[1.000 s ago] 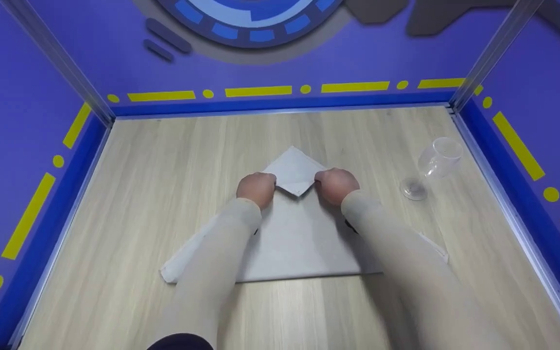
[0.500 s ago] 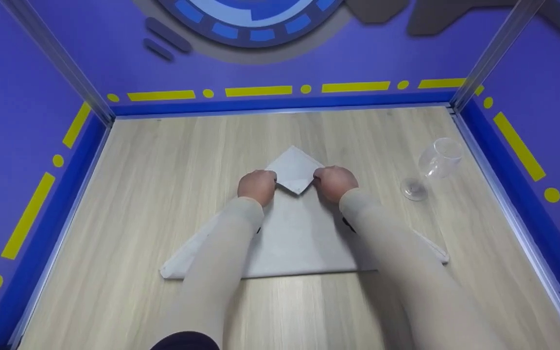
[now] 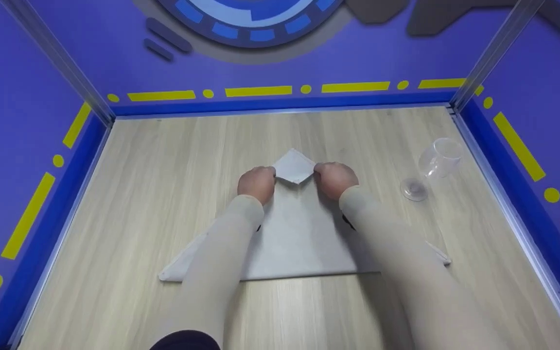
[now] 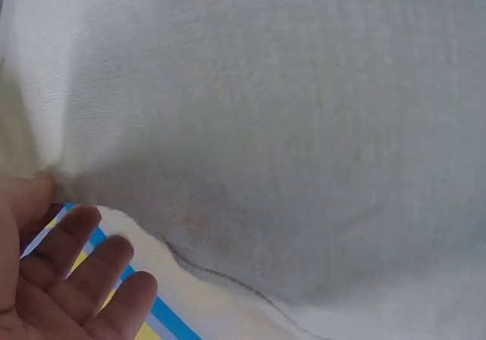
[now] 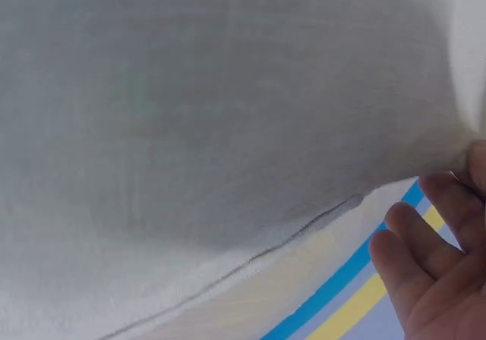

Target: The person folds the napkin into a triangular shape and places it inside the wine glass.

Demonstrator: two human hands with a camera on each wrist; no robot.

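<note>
A white cloth napkin (image 3: pixel 304 243), folded into a broad triangle, lies with its long edge towards me. Its far tip is turned back into a small diamond-shaped flap (image 3: pixel 294 166). My left hand (image 3: pixel 256 185) pinches the fold at the flap's left side, and my right hand (image 3: pixel 336 181) pinches the right side. In the left wrist view the thumb and forefinger of the left hand (image 4: pixel 72 272) grip the cloth (image 4: pixel 266 127), the other fingers loose beneath. The right wrist view has the right hand (image 5: pixel 440 256) pinching the cloth (image 5: pixel 213 112) likewise. Both forearms cover parts of the napkin.
A clear stemmed glass (image 3: pixel 439 159) stands to the right of the napkin, its round foot (image 3: pixel 414 189) on the wooden table (image 3: pixel 163 170). Blue panels with yellow stripes (image 3: pixel 258 91) enclose the table at the back and both sides.
Both hands have moved slightly away from me, still pinching the cloth. The turned-back flap looks smaller, its near point now farther from me. The glass has not moved.
</note>
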